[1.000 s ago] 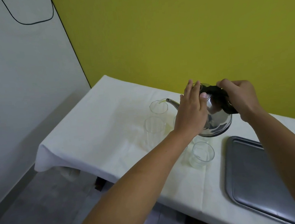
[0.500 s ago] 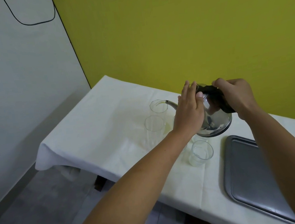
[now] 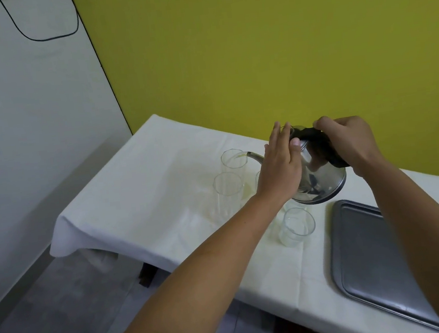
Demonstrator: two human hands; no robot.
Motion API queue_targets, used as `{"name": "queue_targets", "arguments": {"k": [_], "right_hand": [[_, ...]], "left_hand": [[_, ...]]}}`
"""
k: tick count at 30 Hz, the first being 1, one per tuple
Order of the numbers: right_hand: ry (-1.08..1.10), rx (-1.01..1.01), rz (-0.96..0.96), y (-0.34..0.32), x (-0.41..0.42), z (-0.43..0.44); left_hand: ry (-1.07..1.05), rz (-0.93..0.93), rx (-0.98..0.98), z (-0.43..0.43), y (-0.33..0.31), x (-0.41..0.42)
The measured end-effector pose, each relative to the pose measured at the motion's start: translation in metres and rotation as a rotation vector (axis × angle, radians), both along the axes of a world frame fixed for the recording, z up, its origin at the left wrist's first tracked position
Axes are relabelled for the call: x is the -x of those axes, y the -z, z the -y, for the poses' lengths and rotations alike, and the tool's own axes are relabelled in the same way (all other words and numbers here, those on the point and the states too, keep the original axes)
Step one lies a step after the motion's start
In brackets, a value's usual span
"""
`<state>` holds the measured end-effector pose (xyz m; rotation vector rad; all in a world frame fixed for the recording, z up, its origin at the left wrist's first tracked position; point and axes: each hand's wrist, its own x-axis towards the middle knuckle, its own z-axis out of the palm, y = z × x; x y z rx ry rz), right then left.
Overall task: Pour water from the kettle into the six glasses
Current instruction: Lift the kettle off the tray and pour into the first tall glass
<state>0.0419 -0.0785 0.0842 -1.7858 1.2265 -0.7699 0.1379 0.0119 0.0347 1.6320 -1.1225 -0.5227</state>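
The shiny steel kettle with the black handle (image 3: 320,174) is tipped a little more than before; the left hand (image 3: 279,170) has slid slightly higher on its lid.

R hand (image 3: 352,143) gripping kettle (image 3: 321,179) handle, L hand (image 3: 281,170) pressing its lid/side — kettle tilting, spout over far glass (image 3: 234,160); tray (image 3: 371,258) sitting nearby on table (image 3: 144,191).
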Motion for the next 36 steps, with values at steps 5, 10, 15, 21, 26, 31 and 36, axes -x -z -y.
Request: {"name": "queue_targets", "arguments": {"k": [5, 10, 15, 21, 26, 31, 36], "right_hand": [[0.008, 0.023, -0.061, 0.0004, -0.0029, 0.0014], [0.016, 0.07, -0.127, 0.0002, -0.0046, -0.0015], [0.015, 0.076, -0.134, 0.0007, -0.0025, -0.0037], [0.009, 0.09, -0.142, -0.0012, -0.0043, -0.0056], [0.02, 0.066, -0.134, 0.0002, -0.0036, -0.0084], [0.02, 0.073, -0.151, -0.0012, -0.0038, -0.0076], [0.028, 0.106, -0.176, -0.0032, -0.0042, -0.0058]], "left_hand": [[-0.003, -0.005, 0.004, -0.0018, 0.0015, -0.0014], [0.001, 0.007, -0.007, -0.0048, 0.0037, -0.0019], [-0.002, 0.014, -0.006, -0.0061, 0.0032, -0.0011], [-0.022, 0.012, 0.015, -0.0062, 0.0043, -0.001], [-0.034, 0.024, 0.019, -0.004, 0.0048, -0.0018], [-0.037, 0.03, 0.02, -0.0052, 0.0029, -0.0006], [-0.041, 0.02, 0.023, -0.0055, 0.0011, 0.0004]]}}
